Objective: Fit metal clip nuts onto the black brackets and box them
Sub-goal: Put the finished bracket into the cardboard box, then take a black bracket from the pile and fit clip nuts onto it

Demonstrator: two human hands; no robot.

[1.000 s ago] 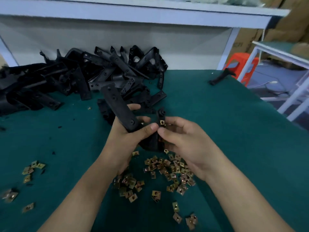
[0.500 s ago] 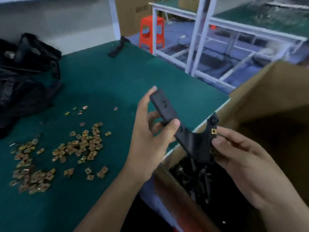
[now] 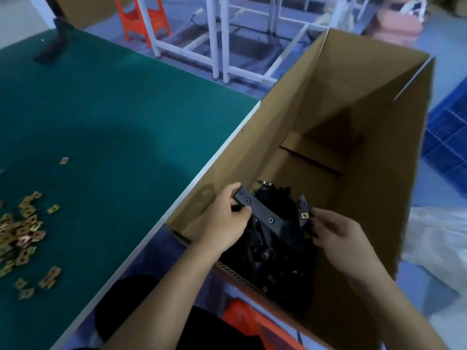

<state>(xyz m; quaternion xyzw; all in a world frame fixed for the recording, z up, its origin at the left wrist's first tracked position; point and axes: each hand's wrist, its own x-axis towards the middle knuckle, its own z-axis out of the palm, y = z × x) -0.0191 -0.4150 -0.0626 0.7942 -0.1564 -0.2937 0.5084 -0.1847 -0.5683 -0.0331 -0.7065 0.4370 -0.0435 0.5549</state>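
Both hands hold one black bracket over the open cardboard box to the right of the table. My left hand pinches the bracket's long flat arm at its upper left end. My right hand grips the short upturned end, where a brass clip nut sits on the bracket. Below the bracket, a heap of black brackets lies in the near part of the box. Several loose brass clip nuts lie scattered on the green table at the left.
One more black bracket lies at the table's far corner. The box's far half shows bare cardboard floor. Beyond stand an orange stool and white table frames. A blue crate and white sheeting lie right of the box.
The view has swung right from the bracket pile to the box. Both hands have carried the bracket with its clip nut off the table and down into the box opening.
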